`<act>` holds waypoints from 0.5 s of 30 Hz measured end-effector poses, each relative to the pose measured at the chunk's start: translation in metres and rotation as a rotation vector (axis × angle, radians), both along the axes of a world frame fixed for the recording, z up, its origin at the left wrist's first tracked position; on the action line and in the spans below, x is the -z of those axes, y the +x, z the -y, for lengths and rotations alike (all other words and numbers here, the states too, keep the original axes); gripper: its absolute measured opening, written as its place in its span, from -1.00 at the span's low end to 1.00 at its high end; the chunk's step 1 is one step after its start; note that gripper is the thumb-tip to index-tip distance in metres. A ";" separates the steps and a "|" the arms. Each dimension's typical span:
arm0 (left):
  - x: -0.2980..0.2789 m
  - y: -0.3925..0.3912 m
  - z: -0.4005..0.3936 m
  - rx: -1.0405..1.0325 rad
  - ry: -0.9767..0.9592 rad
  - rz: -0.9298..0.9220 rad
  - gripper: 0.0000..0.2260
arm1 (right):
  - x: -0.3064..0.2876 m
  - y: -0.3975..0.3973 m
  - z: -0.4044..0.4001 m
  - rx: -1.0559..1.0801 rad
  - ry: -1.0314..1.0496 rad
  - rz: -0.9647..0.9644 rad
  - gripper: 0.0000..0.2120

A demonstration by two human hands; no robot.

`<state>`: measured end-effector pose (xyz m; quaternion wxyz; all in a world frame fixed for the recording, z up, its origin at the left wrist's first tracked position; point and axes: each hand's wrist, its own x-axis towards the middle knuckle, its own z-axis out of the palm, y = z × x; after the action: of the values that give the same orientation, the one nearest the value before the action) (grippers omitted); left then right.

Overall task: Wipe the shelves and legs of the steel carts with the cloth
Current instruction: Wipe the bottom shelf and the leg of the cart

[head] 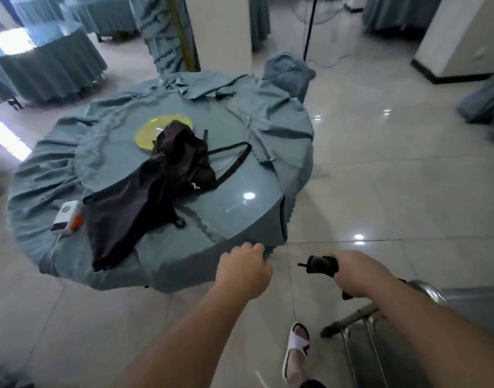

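Note:
My right hand (pixel 352 275) grips a dark bunched cloth (pixel 322 264), which sticks out to the left of the fist above the floor. The steel cart (pixel 380 317) stands at the lower right, partly under my right forearm; only its rounded top rail and a few thin bars show. My left hand (pixel 244 268) reaches forward with fingers curled, its knuckles at the near edge of a round table's teal tablecloth (pixel 240 219). Nothing shows inside that hand, and its fingertips are hidden.
On the round table lie a dark bag with straps (pixel 181 161), a black garment (pixel 122 214), a yellow-green disc (pixel 153 130) and a white device (pixel 66 217). My sandalled foot (pixel 296 351) is beside the cart. White pillars and more draped tables stand behind.

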<state>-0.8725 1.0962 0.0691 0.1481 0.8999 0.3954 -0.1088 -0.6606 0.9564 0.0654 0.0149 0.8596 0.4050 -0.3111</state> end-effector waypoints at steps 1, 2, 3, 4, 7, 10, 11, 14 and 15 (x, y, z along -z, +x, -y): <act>0.003 0.022 -0.011 0.029 0.005 -0.007 -0.66 | 0.003 0.020 -0.006 0.026 0.003 -0.001 -0.74; 0.005 0.046 -0.023 0.051 0.007 -0.011 -0.67 | 0.006 0.041 -0.013 0.050 0.007 -0.002 -0.75; 0.006 0.069 -0.033 0.071 0.006 -0.017 -0.66 | 0.010 0.063 -0.019 0.073 0.018 -0.006 -0.77; 0.006 0.093 -0.042 0.088 0.005 -0.022 -0.66 | 0.012 0.086 -0.027 0.099 0.033 -0.011 -0.78; 0.002 0.154 -0.067 0.112 0.000 -0.026 -0.70 | 0.013 0.150 -0.047 0.167 0.049 -0.052 -0.81; -0.005 0.212 -0.088 0.138 -0.008 -0.039 -0.70 | 0.007 0.206 -0.061 0.191 0.045 -0.063 -0.85; -0.008 0.232 -0.095 0.153 -0.011 -0.048 -0.71 | 0.003 0.224 -0.065 0.216 0.058 -0.064 -0.85; -0.014 0.298 -0.113 0.218 -0.019 -0.071 -0.67 | -0.002 0.275 -0.070 0.306 0.094 -0.077 -0.87; -0.015 0.320 -0.118 0.250 -0.015 -0.077 -0.64 | -0.002 0.291 -0.070 0.339 0.104 -0.083 -0.87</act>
<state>-0.5525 1.2139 0.0839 0.1250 0.9361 0.2850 -0.1640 -0.3696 1.0267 0.0678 -0.0991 0.9016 0.2701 -0.3231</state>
